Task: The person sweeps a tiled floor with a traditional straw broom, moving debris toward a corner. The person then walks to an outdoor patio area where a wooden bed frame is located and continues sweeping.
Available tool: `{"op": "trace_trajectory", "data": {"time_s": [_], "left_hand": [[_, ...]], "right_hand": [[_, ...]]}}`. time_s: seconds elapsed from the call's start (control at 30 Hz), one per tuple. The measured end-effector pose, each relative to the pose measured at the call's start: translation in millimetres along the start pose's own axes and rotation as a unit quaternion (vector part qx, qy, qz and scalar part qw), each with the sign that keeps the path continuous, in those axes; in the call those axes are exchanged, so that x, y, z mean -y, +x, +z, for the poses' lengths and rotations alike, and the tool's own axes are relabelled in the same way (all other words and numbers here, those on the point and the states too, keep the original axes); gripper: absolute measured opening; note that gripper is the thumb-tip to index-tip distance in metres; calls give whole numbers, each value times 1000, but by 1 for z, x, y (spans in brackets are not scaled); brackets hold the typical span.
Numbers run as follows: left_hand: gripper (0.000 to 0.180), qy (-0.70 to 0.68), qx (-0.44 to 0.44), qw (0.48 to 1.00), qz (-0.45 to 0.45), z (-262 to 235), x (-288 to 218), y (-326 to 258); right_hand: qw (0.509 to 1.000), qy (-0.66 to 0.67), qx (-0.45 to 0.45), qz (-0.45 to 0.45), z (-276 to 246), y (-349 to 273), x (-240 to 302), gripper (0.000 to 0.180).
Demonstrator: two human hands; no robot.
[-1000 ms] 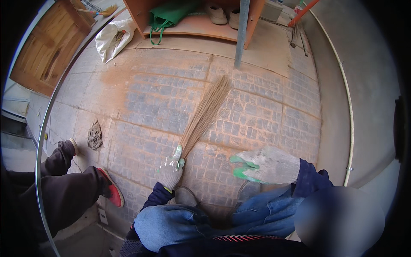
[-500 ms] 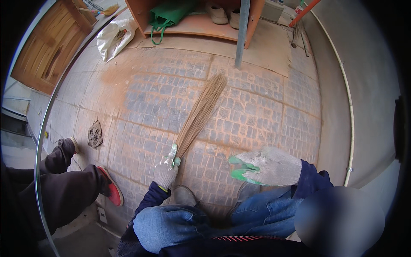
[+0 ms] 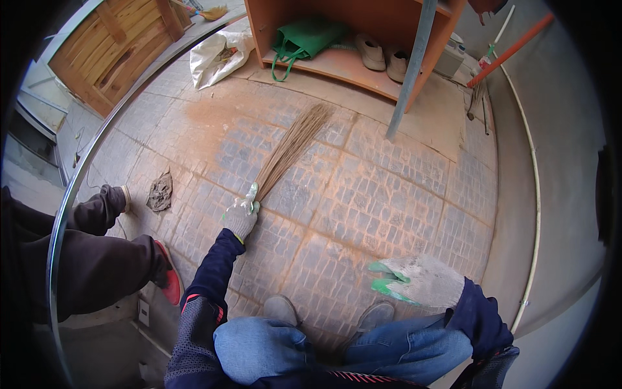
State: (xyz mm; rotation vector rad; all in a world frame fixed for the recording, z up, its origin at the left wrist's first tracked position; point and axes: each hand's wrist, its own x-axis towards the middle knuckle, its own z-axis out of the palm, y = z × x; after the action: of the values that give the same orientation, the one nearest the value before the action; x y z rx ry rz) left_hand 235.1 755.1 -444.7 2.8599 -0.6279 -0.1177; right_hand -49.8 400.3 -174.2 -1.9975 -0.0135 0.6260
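Observation:
My left hand, in a grey knit glove with green rubber, is closed round the near end of a stick broom. The broom's long thin bristles fan out away from me over the dusty patterned tile floor. Reddish dust lies on the tiles to the left of the broom's far end. Off to the right, above my knee, my right hand wears a matching glove. Its thumb and fingers are apart with nothing between them.
Ahead stands an orange cabinet holding a green bag and shoes. A metal post rises before it. Left are a white sack, a crumpled dark rag and another person's red shoe. A pipe runs along the right wall.
My left hand has moved forward and left with the broom, its arm now stretched further out. The right hand stays empty, lower in view. My view has shifted too.

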Motion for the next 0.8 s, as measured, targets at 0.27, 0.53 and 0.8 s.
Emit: {"op": "trace_trajectory", "data": {"time_s": [0.27,0.53,0.8], "left_hand": [[58,-121,-111,961,-224,-28,96,61],[62,-87,-57,986,-131,-16,42,27],[65,-195,-71,944,-255,-26,76,96]], "right_hand": [[998,-54,-32,18,1,-12,-8,45],[980,176,-2,96,0,8,-13,41],[960,-275,49,3,-8,7,-6,38]]}}
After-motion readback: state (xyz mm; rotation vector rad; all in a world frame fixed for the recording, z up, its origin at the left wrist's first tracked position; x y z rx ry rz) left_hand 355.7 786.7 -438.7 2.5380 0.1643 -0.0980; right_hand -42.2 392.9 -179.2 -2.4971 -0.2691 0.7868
